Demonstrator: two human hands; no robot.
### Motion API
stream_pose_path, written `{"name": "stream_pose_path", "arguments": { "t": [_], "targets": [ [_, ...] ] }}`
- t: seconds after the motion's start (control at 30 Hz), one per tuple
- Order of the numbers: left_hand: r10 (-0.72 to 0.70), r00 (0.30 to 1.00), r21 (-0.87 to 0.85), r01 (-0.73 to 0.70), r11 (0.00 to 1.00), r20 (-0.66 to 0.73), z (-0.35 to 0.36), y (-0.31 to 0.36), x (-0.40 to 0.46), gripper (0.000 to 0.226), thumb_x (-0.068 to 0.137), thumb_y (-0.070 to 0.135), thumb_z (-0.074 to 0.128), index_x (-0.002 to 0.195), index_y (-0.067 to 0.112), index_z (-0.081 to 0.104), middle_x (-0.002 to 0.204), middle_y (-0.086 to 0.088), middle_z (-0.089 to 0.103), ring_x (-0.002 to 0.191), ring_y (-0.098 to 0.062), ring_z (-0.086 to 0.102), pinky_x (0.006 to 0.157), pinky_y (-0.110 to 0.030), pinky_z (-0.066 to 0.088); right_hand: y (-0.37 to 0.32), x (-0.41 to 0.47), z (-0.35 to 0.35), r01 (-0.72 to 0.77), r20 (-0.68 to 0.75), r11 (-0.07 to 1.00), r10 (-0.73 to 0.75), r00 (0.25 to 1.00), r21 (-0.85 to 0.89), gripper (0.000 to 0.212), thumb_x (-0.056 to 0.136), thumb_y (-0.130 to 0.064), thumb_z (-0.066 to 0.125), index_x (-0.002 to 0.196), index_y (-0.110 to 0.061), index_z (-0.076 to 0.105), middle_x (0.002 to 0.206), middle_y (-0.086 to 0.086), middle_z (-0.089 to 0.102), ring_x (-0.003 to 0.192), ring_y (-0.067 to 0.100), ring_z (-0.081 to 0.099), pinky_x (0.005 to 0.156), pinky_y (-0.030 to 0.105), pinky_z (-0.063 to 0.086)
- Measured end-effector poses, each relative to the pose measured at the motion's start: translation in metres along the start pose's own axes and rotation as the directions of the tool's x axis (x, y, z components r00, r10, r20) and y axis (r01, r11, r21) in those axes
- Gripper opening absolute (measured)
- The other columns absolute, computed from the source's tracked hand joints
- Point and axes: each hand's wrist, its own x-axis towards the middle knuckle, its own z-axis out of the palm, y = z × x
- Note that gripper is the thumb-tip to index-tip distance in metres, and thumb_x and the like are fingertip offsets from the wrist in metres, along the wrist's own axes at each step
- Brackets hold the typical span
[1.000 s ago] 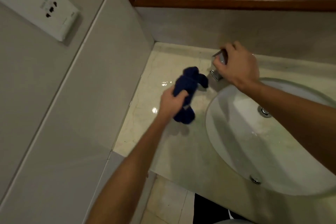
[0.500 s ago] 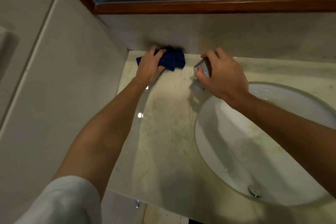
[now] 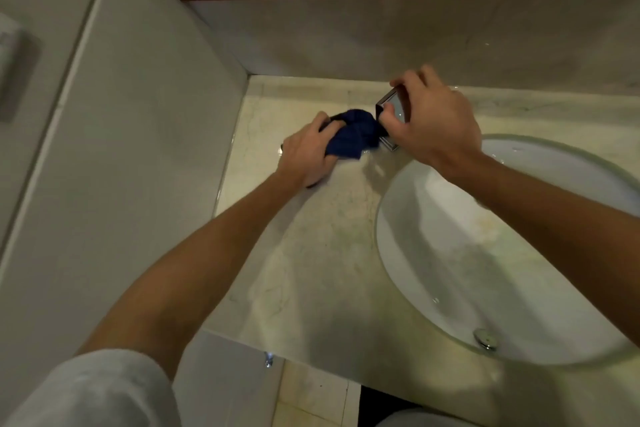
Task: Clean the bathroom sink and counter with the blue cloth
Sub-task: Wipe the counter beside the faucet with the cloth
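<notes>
Bunched blue cloth [image 3: 353, 135] on counter [image 3: 311, 270] beside sink [image 3: 485, 253].

The worktop [image 3: 311, 270] is a pale, veined stone slab set into a corner between two walls. A white oval sink [image 3: 467, 270] is recessed into it, below the right hand [image 3: 436, 128]. A blue cloth [image 3: 353, 137] lies bunched on the slab between both hands, under the left hand [image 3: 308, 152]. A chrome tap [image 3: 393, 107] stands at the right hand, touching the cloth.

A short white sleeve [image 3: 97, 388] covers the left upper arm; forearms bare.
</notes>
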Motion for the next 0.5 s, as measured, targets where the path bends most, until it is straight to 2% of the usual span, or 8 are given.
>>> {"name": "stream_pose_path", "arguments": {
  "t": [0.07,0.17,0.2,0.3,0.4,0.5],
  "targets": [
    [-0.043,0.999,-0.056,0.043,0.997,0.008,0.007,0.028,-0.023,0.046,0.085,0.029,0.067,0.128,0.015,0.059,0.12,-0.009,0.056,0.086,-0.034,0.064,0.061,-0.04,0.052,-0.002,0.0,-0.001,0.002,0.01,1.0,-0.002,1.0,-0.006,0.044,0.098,-0.045,0.049,0.129,-0.014,0.056,0.12,0.01,0.056,0.086,0.033,0.061,0.073,0.04,0.053],
    [-0.146,0.989,-0.154,0.147,0.977,0.016,0.02,0.082,-0.048,0.044,0.081,0.026,0.071,0.122,0.013,0.061,0.116,-0.009,0.057,0.081,-0.036,0.064,0.057,-0.036,0.042,-0.003,-0.002,-0.004,0.017,0.022,1.0,-0.016,1.0,-0.008,0.044,0.099,-0.045,0.048,0.129,-0.013,0.055,0.119,0.011,0.055,0.087,0.032,0.061,0.072,0.037,0.048],
    [-0.172,0.984,-0.208,0.179,0.962,0.049,0.024,0.102,-0.054,0.043,0.084,0.023,0.07,0.124,0.011,0.061,0.117,-0.01,0.057,0.082,-0.037,0.064,0.059,-0.036,0.041,-0.003,-0.003,-0.005,0.022,0.021,1.0,-0.022,1.0,-0.004,0.044,0.1,-0.045,0.048,0.129,-0.013,0.055,0.119,0.011,0.055,0.087,0.033,0.061,0.072,0.039,0.049],
    [-0.139,0.969,-0.413,0.214,0.885,0.205,0.026,0.145,-0.067,0.04,0.086,0.026,0.062,0.119,0.005,0.063,0.113,-0.015,0.059,0.087,-0.038,0.063,0.069,-0.043,0.051,-0.004,-0.004,-0.007,0.028,0.022,1.0,-0.028,0.999,0.011,0.043,0.1,-0.042,0.05,0.13,-0.012,0.055,0.121,0.013,0.055,0.09,0.037,0.062,0.076,0.043,0.051],
    [-0.178,0.931,-0.606,0.345,0.717,0.319,0.003,0.148,-0.075,0.049,0.078,0.04,0.053,0.106,0.002,0.068,0.101,-0.017,0.067,0.087,-0.033,0.064,0.075,-0.041,0.052,-0.005,-0.004,-0.008,0.017,0.02,1.0,-0.017,1.0,0.015,0.043,0.1,-0.042,0.051,0.129,-0.011,0.056,0.121,0.015,0.055,0.089,0.04,0.062,0.076,0.044,0.052],
    [-0.305,0.917,-0.642,0.398,0.655,0.257,-0.033,0.111,-0.074,0.059,0.066,0.046,0.056,0.108,0.007,0.07,0.095,-0.007,0.072,0.082,-0.015,0.062,0.071,-0.027,0.044,-0.004,-0.004,-0.008,0.028,0.028,1.0,-0.028,0.999,0.003,0.045,0.1,-0.044,0.051,0.13,-0.011,0.055,0.121,0.015,0.055,0.089,0.039,0.062,0.076,0.047,0.055]
  ]
}}
